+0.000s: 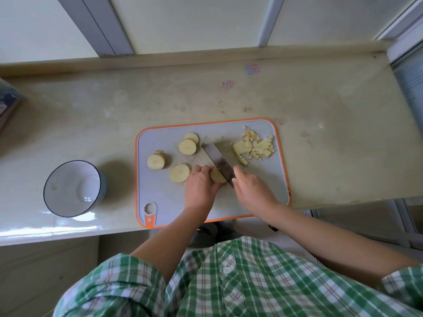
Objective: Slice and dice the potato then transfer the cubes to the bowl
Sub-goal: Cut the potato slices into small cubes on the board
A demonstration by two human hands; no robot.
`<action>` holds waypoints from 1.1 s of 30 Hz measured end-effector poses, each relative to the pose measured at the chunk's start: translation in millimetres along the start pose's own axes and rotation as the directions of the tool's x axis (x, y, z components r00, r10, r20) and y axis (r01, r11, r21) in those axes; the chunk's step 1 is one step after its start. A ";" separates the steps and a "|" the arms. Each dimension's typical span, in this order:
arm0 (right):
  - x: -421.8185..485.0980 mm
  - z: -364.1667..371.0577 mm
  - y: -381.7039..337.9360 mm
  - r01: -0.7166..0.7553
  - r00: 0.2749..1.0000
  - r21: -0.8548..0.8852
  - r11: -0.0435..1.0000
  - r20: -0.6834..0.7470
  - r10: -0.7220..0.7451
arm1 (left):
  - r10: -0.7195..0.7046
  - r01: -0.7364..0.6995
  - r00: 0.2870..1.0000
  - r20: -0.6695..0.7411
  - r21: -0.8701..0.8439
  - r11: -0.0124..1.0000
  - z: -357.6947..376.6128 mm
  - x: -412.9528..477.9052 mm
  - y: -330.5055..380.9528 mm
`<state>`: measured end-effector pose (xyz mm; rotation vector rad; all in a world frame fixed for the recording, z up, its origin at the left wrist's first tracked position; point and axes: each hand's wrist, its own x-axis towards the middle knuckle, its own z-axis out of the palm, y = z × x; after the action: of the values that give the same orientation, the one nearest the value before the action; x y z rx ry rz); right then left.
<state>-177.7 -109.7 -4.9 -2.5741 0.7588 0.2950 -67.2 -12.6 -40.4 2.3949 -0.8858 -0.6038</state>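
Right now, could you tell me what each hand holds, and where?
The left hand holds the potato piece from above; the right hand grips the knife handle.

The knife's (pixel 218 161) handle is hidden inside the right hand (pixel 251 189), and the blade's heel is lost behind it. The slice (pixel 217 176) under the blade is partly covered by fingers of the left hand (pixel 200 186). The board's (pixel 160 197) near edge is masked by both forearms. One far slice (pixel 193 136) is overlapped by another. A speck (pixel 54 187) in the bowl (pixel 91 172) is too small to be identified. An object (pixel 8 104) is cut off by the left edge and cannot be named. Coloured marks (pixel 251 69) on the counter (pixel 320 110) are blurred. The shirt (pixel 229 282) is cropped at the bottom edge
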 end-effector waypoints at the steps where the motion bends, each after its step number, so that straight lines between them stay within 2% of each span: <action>1: -0.4 -3.3 0.8 0.008 1.000 0.010 1.000 -0.008 -0.008 | 0.002 -0.001 1.000 -0.012 0.002 1.000 -0.8 -0.8 -0.4; 4: -5.3 -12.3 1.3 0.038 0.999 -0.001 0.999 -0.001 -0.038 | -0.021 0.021 0.999 -0.025 0.002 1.000 -2.4 -2.1 -2.8; 7: -9.8 -15.3 0.2 0.053 0.997 -0.033 0.998 0.064 -0.051 | -0.062 0.061 0.998 -0.020 -0.036 0.997 -4.1 -1.7 -2.9; 13: -10.3 -9.4 -4.0 -0.020 0.994 -0.009 1.000 0.106 0.021 | -0.098 0.098 0.995 -0.001 -0.055 0.994 -3.1 0.3 0.9; 21: -2.8 9.8 -9.5 -0.040 0.998 -0.010 0.999 0.052 0.040 | -0.120 0.120 0.993 0.007 -0.068 0.990 -3.5 1.8 1.1; 28: -4.4 5.3 0.0 -0.005 1.000 0.020 1.000 0.004 0.005 | -0.084 0.084 0.996 -0.012 -0.040 0.996 -3.7 0.5 -1.3; 33: -9.0 -6.5 1.1 0.043 0.999 0.003 0.999 0.009 -0.043 | -0.165 0.159 0.985 -0.059 -0.098 0.982 -2.1 -4.5 -1.8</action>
<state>-185.3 -109.3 3.3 -2.5812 0.6984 0.2922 -68.4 -7.7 -38.8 2.4026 -0.6246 -0.6080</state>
